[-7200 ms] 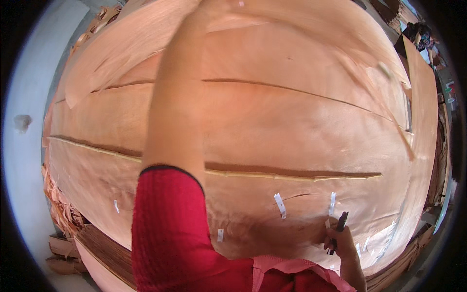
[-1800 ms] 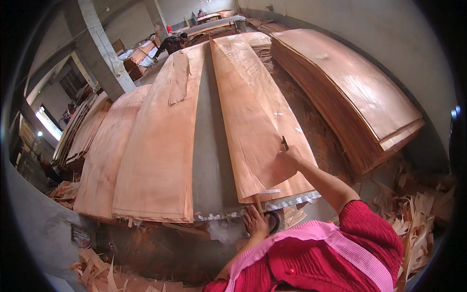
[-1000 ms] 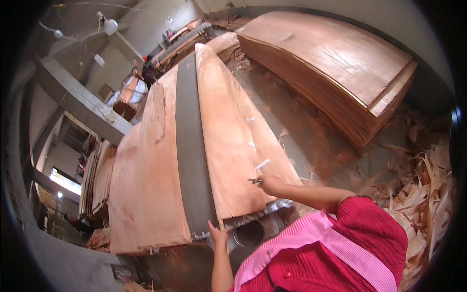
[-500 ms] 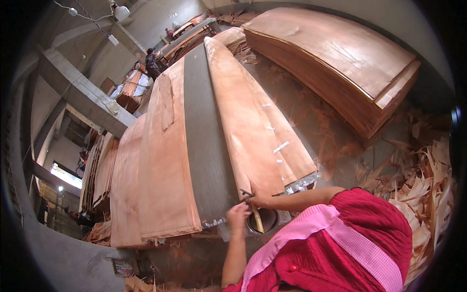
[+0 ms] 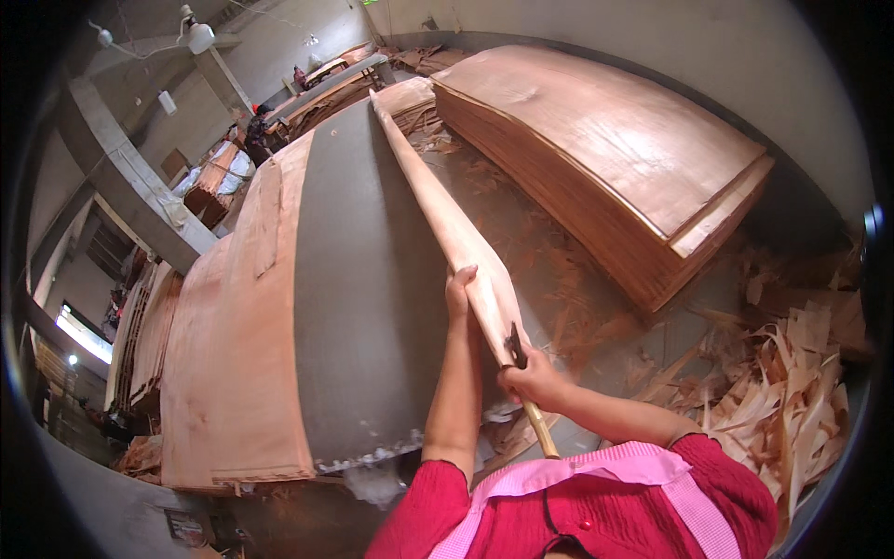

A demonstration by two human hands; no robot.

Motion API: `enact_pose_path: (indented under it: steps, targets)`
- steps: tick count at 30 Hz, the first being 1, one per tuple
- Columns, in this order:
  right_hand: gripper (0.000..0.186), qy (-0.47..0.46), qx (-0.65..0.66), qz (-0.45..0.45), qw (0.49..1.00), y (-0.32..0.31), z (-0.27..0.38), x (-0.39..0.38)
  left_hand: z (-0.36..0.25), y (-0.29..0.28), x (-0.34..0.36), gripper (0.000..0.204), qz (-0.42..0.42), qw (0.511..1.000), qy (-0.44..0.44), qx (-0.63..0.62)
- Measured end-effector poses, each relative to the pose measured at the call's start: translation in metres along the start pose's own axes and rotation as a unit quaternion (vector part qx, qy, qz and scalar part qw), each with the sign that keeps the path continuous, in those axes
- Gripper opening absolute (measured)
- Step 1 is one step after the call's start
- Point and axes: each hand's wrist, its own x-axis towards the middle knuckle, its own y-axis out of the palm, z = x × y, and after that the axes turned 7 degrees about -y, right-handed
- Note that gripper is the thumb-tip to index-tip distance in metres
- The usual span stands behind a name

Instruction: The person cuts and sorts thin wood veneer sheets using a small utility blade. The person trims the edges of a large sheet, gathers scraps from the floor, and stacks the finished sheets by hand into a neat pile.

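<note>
A long, pale wood veneer sheet (image 5: 438, 214) stands raised and bent along the right side of the grey tabletop (image 5: 349, 279). My left hand (image 5: 460, 296) is closed round its left edge, partway up from the near end. At that near end my right hand (image 5: 538, 380) is closed on a tool with a light wooden handle (image 5: 539, 430) and a dark metal head (image 5: 515, 345). The head lies against the veneer, and the right fingers also seem to touch the sheet. Wider veneer sheets (image 5: 233, 363) lie flat on the left of the tabletop.
A tall veneer stack (image 5: 605, 140) stands to the right, with torn veneer scraps (image 5: 801, 382) heaped nearer me. Concrete beams (image 5: 140, 172) cross at left. Another person (image 5: 258, 130) is by a far work table. A lamp (image 5: 199, 37) hangs at upper left.
The right-hand veneer has been lifted and folded narrower, baring more grey tabletop. My left hand moved up onto its edge; my right hand, with the tool, shifted right.
</note>
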Motion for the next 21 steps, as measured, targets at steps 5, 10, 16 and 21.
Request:
enact_pose_path:
  steps: [5, 10, 16, 21]
  targets:
    - [0.019, -0.026, 0.042, 0.004, 0.999, -0.125, 0.090, -0.032, 0.058, 0.143, 0.029, 0.033, -0.007, 0.999, 0.030, 0.041]
    - [0.013, -0.051, 0.037, 0.023, 0.998, -0.256, 0.193, -0.072, 0.134, 0.288, 0.066, 0.023, -0.005, 1.000, 0.016, -0.007]
    - [0.015, -0.053, 0.087, 0.038, 0.994, -0.402, 0.293, -0.098, 0.192, 0.460, 0.105, 0.034, 0.024, 0.995, 0.094, 0.001]
    - [0.016, -0.077, 0.134, 0.048, 0.987, -0.548, 0.334, -0.088, 0.268, 0.578, 0.174, 0.046, 0.013, 0.989, 0.126, 0.079]
